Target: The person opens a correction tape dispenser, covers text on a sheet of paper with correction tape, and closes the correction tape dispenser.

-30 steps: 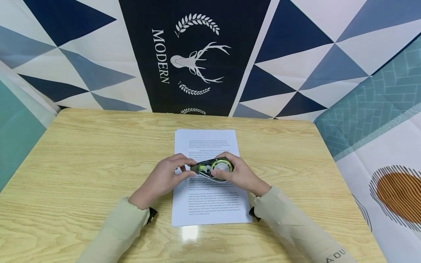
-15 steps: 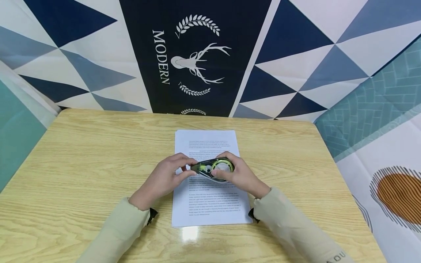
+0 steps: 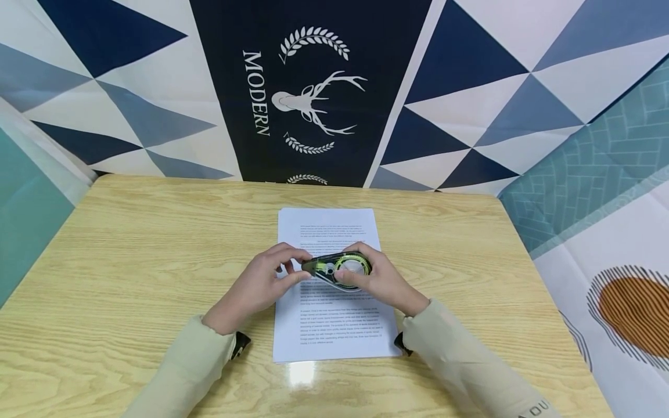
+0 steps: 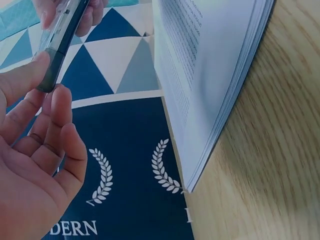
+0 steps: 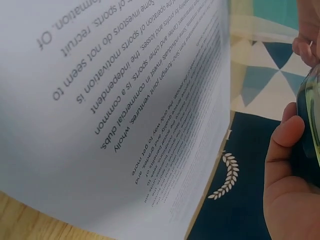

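Observation:
A correction tape dispenser (image 3: 329, 267) with a clear body, a yellow-green wheel and a dark cap on its narrow end is held level above a stack of printed paper (image 3: 340, 331). My right hand (image 3: 384, 278) grips its wide round end, thumb on top. At the narrow end, my left hand (image 3: 266, 281) pinches the dark cap (image 4: 52, 70) between thumb and fingers. The left wrist view shows the dispenser from its thin side, raised apart from the paper. Only part of the dispenser (image 5: 311, 120) enters the right wrist view, at the right edge.
The paper stack lies on a light wood-grain table (image 3: 157, 244). Behind the table's far edge hangs a patterned cloth (image 3: 313, 104) with triangles and a deer head. Another cloth (image 3: 617, 261) covers the right side.
Both hands keep their hold on the dispenser over the paper, almost unmoved. The whole view has shifted down very slightly.

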`<state>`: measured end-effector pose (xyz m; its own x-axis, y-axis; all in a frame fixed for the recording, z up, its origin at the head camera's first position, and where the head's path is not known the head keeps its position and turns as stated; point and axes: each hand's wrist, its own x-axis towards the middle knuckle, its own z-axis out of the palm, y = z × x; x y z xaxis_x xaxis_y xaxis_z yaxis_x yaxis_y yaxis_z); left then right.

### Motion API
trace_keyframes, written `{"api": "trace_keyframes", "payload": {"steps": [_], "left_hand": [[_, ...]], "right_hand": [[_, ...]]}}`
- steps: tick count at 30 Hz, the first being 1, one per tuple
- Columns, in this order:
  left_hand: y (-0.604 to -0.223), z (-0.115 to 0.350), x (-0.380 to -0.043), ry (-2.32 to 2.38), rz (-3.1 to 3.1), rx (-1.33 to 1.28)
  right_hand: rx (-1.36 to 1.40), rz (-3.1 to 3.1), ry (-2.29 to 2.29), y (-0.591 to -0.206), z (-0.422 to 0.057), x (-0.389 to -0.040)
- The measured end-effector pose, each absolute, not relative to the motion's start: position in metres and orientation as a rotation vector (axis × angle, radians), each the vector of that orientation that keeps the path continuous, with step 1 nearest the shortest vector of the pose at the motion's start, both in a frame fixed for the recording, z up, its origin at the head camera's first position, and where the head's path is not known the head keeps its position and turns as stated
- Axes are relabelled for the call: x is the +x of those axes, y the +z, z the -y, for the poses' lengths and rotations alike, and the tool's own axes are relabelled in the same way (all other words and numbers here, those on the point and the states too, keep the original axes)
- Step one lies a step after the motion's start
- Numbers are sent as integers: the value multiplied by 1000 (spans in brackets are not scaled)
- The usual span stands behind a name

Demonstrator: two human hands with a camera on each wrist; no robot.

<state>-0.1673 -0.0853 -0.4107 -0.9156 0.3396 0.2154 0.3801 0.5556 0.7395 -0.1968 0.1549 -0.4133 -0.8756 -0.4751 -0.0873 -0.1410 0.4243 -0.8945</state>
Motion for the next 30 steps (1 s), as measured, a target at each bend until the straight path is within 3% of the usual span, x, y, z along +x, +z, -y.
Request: {"api": "trace_keyframes", "payload": {"steps": [30], "left_hand": [[-417,93,-169,-1368,2729,-621]], "right_hand": [[-509,-2317,-1503,-415,-157,-195]]}}
